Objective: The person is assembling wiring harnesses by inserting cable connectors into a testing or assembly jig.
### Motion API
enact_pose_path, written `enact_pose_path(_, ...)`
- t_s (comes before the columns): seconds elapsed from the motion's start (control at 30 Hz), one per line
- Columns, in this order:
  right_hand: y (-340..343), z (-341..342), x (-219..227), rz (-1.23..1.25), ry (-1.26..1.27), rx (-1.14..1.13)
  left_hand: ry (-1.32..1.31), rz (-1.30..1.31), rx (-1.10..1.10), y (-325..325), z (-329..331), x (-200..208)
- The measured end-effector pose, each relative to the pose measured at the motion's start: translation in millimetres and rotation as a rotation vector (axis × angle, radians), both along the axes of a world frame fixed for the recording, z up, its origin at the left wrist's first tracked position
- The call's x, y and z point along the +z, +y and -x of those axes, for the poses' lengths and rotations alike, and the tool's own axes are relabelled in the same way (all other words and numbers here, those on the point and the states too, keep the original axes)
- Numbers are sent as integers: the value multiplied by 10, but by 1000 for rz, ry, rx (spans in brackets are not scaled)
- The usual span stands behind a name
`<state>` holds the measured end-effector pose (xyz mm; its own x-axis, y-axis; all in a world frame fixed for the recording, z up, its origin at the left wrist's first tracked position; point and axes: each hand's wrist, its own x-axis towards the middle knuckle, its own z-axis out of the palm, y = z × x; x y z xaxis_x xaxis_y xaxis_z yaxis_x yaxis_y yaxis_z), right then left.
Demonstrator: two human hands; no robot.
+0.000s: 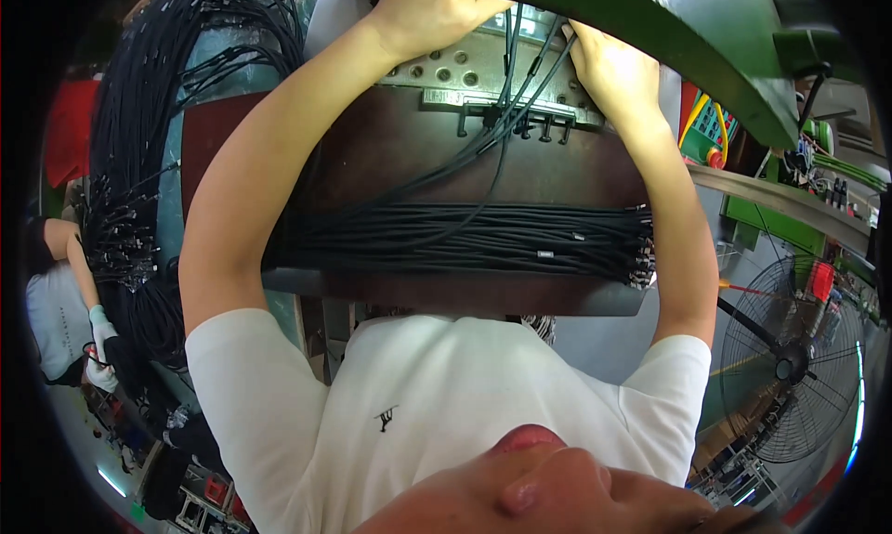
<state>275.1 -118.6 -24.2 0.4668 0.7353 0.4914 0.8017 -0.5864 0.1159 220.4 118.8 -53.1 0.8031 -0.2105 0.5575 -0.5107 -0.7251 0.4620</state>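
Observation:
At the top, my left hand (432, 19) reaches over a perforated metal plate (446, 65), its fingers together beside the upper ends of black cables (507, 65). The green machine frame cuts off part of that hand, so what it pinches is hidden. Across from it, my right hand (613, 65) is closed, thumb and fingers at the upper end of a black cable (556, 65). These cables run down through a metal bar with black hooked pegs (520, 125) on the plate's near edge. Closer to me, a bundle of black cables (446, 241) lies across the dark brown board (372, 153).
A curved green machine frame (669, 23) arches over my hands. Many black cables (135, 116) hang at the left. A black standing fan (790, 359) is at the right, below a metal rail (790, 200). Another person's gloved hand (100, 371) shows at far left.

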Motion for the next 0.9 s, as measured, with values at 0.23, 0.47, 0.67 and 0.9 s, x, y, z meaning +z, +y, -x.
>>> enact_pose_path(0.23,-64,-55,-137,-4,49,-91,365,-279,-17,-8,-82,27)
enact_pose_path(0.47,-90,-65,-145,-34,78,-77,27,-306,48,58,-121,-354)
enact_pose_path(0.67,-100,-60,-111,15,60,-78,41,-163,103,24,-129,-302)
enact_pose_path(0.9,-102,-57,-105,-19,17,-22,45,-382,162,152,-193,-383)
